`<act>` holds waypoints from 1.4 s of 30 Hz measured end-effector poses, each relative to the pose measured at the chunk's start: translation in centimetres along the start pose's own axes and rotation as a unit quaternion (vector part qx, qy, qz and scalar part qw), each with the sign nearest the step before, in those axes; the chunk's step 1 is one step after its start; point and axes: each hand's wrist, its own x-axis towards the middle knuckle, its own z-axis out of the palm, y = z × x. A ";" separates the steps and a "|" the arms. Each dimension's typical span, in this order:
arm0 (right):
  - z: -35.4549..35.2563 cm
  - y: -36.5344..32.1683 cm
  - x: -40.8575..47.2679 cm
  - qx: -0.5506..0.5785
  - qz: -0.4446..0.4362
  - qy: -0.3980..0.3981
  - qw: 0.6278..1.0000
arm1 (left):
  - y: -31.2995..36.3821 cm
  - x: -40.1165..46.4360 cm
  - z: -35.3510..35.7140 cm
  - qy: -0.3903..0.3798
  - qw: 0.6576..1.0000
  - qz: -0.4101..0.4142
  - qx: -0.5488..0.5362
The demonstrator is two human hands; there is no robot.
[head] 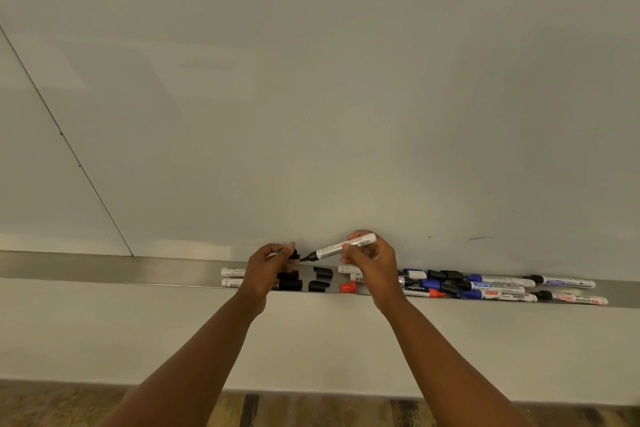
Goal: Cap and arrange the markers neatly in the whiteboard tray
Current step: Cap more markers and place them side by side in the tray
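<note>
White uncapped marker (344, 246), black tip

"WHITEBOARD MARKER" on a blue-capped marker (498, 295), other marker print illegible

This looks like an office meeting room or a classroom. A large glossy white whiteboard (311, 97) fills the wall, its panels meeting at a thin dark seam (69, 146), and a long brushed-metal tray (104, 269) runs along its lower edge. In the tray lie white-barrelled whiteboard markers (498, 288) and loose black and red caps (320, 279); wood-patterned flooring (311, 411) shows below.
</note>
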 end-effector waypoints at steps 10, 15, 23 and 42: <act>-0.1 -0.4 -0.2 0.043 -0.031 0.010 0.999 | 0.2 0.1 0.3 0.005 1.000 -0.008 0.004; 0.1 -0.2 -0.3 0.004 -0.028 -0.029 0.999 | 0.1 0.3 0.6 -0.012 0.999 -0.001 0.031; -0.1 0.1 -0.7 0.001 -0.022 -0.037 0.999 | 0.3 0.5 0.8 -0.048 0.999 0.000 0.005; 0.2 1.2 -0.5 -0.149 -0.092 -0.049 0.983 | -0.2 1.0 1.7 -0.010 1.000 -0.011 0.014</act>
